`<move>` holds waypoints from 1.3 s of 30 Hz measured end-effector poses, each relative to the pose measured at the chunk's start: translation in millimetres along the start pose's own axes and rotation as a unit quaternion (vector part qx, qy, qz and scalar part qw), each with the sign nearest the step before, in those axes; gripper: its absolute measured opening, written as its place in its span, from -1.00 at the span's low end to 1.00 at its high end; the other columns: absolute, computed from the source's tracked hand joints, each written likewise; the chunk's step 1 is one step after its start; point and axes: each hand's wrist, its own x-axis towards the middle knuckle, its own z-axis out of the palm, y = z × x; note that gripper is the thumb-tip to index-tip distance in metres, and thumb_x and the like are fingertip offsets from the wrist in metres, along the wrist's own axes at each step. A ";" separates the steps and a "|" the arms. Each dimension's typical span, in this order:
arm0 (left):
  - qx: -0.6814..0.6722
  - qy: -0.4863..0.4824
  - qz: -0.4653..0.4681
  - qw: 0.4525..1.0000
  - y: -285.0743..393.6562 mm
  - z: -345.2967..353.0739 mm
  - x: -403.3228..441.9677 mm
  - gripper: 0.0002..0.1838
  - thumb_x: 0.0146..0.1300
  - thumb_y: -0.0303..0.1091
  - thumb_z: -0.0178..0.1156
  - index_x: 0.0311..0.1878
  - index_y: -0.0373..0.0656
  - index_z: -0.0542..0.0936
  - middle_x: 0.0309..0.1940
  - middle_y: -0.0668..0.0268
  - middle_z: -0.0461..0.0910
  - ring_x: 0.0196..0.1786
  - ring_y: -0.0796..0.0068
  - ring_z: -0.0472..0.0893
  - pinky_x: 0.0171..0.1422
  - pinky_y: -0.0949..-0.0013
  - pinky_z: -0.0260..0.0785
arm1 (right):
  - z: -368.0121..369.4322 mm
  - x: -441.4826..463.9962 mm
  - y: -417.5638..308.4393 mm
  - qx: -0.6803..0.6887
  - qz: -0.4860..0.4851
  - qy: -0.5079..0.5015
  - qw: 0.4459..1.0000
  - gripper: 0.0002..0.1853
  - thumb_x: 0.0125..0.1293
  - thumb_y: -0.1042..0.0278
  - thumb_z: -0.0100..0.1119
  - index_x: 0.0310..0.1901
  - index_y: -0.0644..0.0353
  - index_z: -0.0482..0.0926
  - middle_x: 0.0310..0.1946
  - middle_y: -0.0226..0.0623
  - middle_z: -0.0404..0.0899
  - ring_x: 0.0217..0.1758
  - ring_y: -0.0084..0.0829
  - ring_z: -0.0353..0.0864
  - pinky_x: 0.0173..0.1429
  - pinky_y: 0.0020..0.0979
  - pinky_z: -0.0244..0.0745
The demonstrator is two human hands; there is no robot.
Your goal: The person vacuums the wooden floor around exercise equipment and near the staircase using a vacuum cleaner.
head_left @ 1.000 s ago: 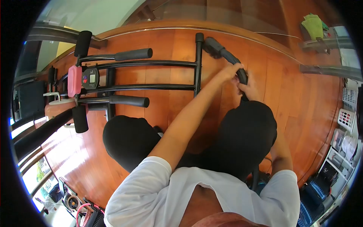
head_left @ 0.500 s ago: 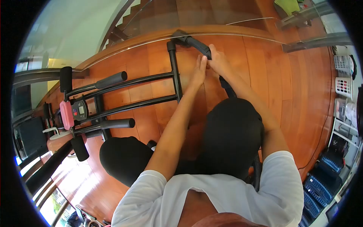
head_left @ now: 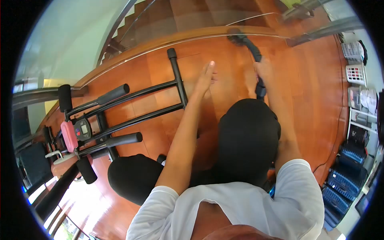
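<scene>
The tube is gripped in the closed right hand, its brush ahead of the grip by the sill; the left hand, partly open and empty, is apart to the left. Relative to the earlier frame, the left hand has separated from the tube, and the brush sits farther from the frame. Below the grip lies plank floor, with baskets well to the right.

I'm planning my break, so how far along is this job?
The brush head looks fitted to the tube, by the wooden edge. The right hand holds the tube; the left hand is off it. I can't tell how much floor is done; boards under the frame may remain.
</scene>
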 end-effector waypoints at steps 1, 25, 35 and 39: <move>0.011 -0.011 0.001 1.000 -3.9 3.5 1.1 -0.22 0.36 0.31 -0.12 0.42 -0.11 0.27 -0.12 0.15 0.56 -0.30 0.45 0.56 -0.13 0.35 0.44 | 3.6 -5.7 -6.7 -0.026 -0.022 0.012 0.999 -0.78 0.05 0.41 0.12 -0.32 0.38 0.43 -0.73 -0.11 0.45 -0.75 -0.27 0.50 -0.65 -0.23 0.39; 0.141 -0.112 -0.019 0.983 -23.2 30.7 -6.2 -0.33 0.44 0.17 -0.10 0.38 -0.16 0.30 -0.07 0.22 0.50 -0.20 0.48 0.53 -0.07 0.42 0.38 | -50.4 16.1 51.5 -0.165 0.021 0.032 0.985 -0.65 0.08 0.30 0.18 -0.14 0.37 0.53 -0.27 0.26 0.60 -0.11 0.16 0.62 -0.01 0.00 0.52; 0.100 -0.056 0.005 0.993 -17.1 1.9 -5.8 -0.37 0.44 0.12 -0.06 0.35 -0.19 0.34 -0.07 0.16 0.56 -0.21 0.45 0.60 -0.16 0.43 0.42 | -76.6 71.3 64.4 0.033 0.168 0.120 0.978 -0.82 0.03 0.44 0.10 -0.33 0.36 0.50 -0.67 -0.10 0.53 -0.68 -0.32 0.56 -0.57 -0.26 0.49; 0.073 -0.055 0.000 0.996 -24.2 -0.6 1.9 -0.37 0.44 0.11 -0.05 0.36 -0.18 0.34 -0.11 0.21 0.56 -0.23 0.49 0.60 -0.21 0.48 0.39 | -48.4 39.5 51.7 0.055 0.113 0.041 0.991 -0.81 0.02 0.46 0.08 -0.31 0.35 0.49 -0.65 -0.08 0.54 -0.66 -0.26 0.57 -0.56 -0.24 0.47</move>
